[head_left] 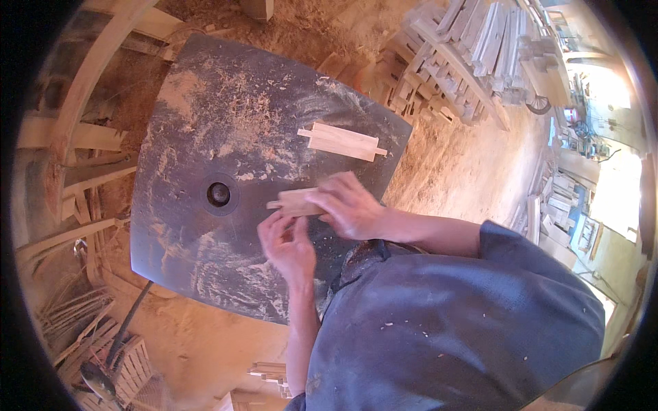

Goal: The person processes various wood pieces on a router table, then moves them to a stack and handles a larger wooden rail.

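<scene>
My right hand (353, 207) is closed round the right part of a short pale wooden piece (293, 202) with a narrow tenon at its left end. Under that left end, the curled fingers of my left hand (291, 248) grip the lower edge near the tenon. The piece is held over a dark, dusty machine table (267, 164). Beyond my hands lies a second wooden piece (343, 142), flat on the table, with a narrow tenon at each end. To the left of my hands, a round spindle (218, 194) sits in a circular opening in the tabletop.
Shavings and sawdust (233, 109) cover much of the table. A large stack of cut wood (480, 55) stands at the far right. Timber beams (82, 89) lean along the left side. A black cable (130, 318) hangs off the near left corner.
</scene>
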Motion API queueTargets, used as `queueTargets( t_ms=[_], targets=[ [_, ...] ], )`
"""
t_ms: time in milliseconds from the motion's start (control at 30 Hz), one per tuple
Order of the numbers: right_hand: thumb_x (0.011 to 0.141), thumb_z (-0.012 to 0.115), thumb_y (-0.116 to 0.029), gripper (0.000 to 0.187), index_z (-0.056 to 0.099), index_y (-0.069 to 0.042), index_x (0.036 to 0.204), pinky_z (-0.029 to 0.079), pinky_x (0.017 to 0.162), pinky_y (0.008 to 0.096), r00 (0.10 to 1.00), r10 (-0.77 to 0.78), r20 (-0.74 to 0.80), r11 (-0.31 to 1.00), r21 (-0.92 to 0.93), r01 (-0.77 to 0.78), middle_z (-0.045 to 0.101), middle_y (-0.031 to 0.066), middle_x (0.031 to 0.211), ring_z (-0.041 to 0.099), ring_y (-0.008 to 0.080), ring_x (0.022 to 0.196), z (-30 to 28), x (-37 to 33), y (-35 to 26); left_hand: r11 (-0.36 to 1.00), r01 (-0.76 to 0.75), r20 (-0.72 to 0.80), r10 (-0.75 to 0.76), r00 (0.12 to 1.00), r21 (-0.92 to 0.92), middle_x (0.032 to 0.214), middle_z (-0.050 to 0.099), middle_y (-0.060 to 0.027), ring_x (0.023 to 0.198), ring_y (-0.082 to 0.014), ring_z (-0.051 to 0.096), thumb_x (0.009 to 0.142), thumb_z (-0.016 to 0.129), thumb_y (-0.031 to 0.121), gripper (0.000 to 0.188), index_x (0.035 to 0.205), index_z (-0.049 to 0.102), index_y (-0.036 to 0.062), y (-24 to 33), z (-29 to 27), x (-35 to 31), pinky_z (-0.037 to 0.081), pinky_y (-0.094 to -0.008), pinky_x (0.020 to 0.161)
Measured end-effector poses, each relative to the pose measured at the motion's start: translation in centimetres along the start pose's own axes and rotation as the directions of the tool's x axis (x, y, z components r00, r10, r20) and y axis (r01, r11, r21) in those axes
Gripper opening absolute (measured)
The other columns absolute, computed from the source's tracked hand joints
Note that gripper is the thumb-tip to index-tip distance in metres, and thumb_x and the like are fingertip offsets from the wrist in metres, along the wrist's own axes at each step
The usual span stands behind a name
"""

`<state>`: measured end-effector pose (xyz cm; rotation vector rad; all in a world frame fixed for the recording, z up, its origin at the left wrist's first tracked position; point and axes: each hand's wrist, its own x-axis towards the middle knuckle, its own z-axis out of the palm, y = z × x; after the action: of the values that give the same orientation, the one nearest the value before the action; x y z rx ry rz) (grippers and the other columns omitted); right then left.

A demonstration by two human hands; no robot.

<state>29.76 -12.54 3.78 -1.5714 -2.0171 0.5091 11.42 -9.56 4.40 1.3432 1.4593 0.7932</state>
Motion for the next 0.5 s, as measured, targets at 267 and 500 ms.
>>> queueTargets(
  t_ms=[267,500],
  targets=[
    [0.076,0.081,-0.010,0.076,0.046,-0.003,0.143,0.042,0.106,0.0502,0.919,0.379,-0.110,0.919,-0.073,-0.387,0.059,0.0177,0.120,0.054,0.0392,0.115,-6.4,1.3,7.0,0.976,0.151,0.217,-0.115,0.969,-0.157,0.146,0.036,-0.0181,0.118,-0.0267,0.060,0.085,0.072,-0.006,0.045,0.127,0.056,-0.0087,2.3,5.7,-1.1,0.057,-0.0377,0.099],
    [0.073,0.077,0.003,0.083,0.042,0.002,0.148,0.046,0.100,0.0497,0.964,0.150,-0.221,0.979,-0.103,-0.176,0.062,0.0199,0.118,0.058,0.0392,0.111,-8.8,4.7,4.5,0.881,0.277,0.280,-0.175,0.944,-0.383,0.136,0.053,-0.0152,0.112,-0.0226,0.064,0.091,0.071,-0.002,0.049,0.136,0.052,-0.0079,3.6,8.0,-0.5,0.056,-0.0381,0.098]
  ],
)
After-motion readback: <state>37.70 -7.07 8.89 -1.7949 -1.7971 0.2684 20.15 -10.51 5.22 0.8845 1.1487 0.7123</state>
